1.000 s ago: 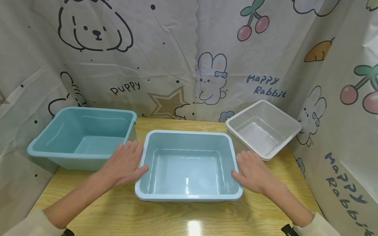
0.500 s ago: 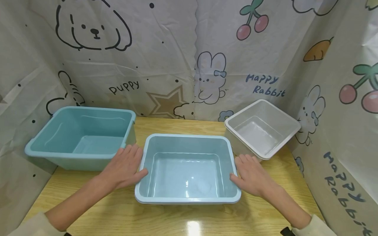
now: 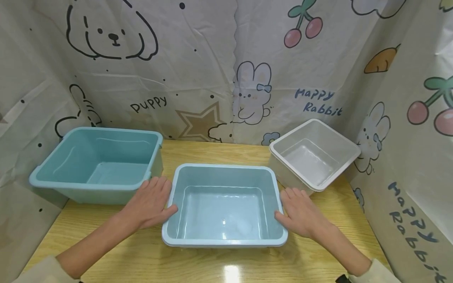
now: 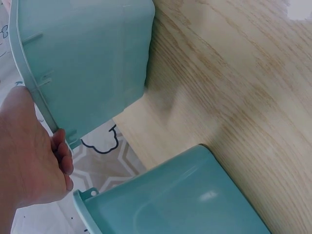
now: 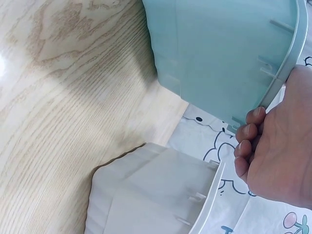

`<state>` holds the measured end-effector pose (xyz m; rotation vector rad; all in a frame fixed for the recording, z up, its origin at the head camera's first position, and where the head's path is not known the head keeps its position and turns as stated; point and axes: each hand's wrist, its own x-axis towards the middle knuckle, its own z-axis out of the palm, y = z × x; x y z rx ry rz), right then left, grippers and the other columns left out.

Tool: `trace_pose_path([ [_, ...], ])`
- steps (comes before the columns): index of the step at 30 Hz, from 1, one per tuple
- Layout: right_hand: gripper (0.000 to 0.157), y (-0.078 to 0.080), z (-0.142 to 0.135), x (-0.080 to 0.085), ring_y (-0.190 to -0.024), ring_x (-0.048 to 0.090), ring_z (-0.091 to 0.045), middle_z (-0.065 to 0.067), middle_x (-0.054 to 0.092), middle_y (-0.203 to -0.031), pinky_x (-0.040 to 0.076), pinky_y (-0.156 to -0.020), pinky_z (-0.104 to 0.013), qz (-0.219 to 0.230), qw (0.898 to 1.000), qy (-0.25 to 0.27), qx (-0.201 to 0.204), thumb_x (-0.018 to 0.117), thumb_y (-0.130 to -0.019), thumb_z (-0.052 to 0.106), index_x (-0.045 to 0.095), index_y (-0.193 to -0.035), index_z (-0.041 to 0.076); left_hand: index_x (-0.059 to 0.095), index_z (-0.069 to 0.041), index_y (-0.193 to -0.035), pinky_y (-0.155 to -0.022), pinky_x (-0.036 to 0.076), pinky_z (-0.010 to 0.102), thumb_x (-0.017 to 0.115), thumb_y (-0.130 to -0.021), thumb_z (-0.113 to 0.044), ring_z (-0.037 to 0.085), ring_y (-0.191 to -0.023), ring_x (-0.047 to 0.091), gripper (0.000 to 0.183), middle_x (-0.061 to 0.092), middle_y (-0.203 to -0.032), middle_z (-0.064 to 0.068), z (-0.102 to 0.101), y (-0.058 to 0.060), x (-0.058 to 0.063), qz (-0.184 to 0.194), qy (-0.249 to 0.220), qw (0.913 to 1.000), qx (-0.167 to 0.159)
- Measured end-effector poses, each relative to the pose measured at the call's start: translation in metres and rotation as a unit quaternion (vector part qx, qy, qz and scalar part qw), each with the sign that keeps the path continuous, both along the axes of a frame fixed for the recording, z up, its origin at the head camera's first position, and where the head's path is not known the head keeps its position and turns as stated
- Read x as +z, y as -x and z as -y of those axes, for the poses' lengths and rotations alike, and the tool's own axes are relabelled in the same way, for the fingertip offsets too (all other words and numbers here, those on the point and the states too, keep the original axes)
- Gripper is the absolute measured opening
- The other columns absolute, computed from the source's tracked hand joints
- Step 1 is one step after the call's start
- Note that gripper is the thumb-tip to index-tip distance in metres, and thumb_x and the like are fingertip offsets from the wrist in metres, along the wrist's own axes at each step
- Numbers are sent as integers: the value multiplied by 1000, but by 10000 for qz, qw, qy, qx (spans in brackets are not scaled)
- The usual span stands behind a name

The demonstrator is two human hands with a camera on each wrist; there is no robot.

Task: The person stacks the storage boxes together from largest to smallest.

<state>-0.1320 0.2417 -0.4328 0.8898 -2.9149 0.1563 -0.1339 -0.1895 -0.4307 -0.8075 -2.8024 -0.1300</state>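
Centrally on the wooden table [image 3: 219,263], a pale blue tub [image 3: 224,206], empty, flanked by a deeper teal tub [image 3: 97,163] to its left and a white tub [image 3: 315,155] to its right and behind. Gripped at both short sides: left hand [image 3: 150,202] with fingers curled under the left rim and thumb over it, right hand [image 3: 301,212] clamped likewise on the right rim. Judging from shadow beneath in the wrist views, possibly just lifted off the table; not yet nested in either neighbour.
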Motion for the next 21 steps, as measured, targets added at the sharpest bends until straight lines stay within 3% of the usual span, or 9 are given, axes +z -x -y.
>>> trace_pose_path([
  [21, 26, -3, 0, -9, -74, 34, -17, 3, 39, -82, 28, -68, -32, -70, 9999, 142, -42, 59, -88, 35, 44, -86, 13, 41, -7, -83, -62, 28, 34, 57, -82, -37, 21, -67, 30, 34, 31, -75, 3, 0, -2, -6, 120, 114, 9998, 100],
])
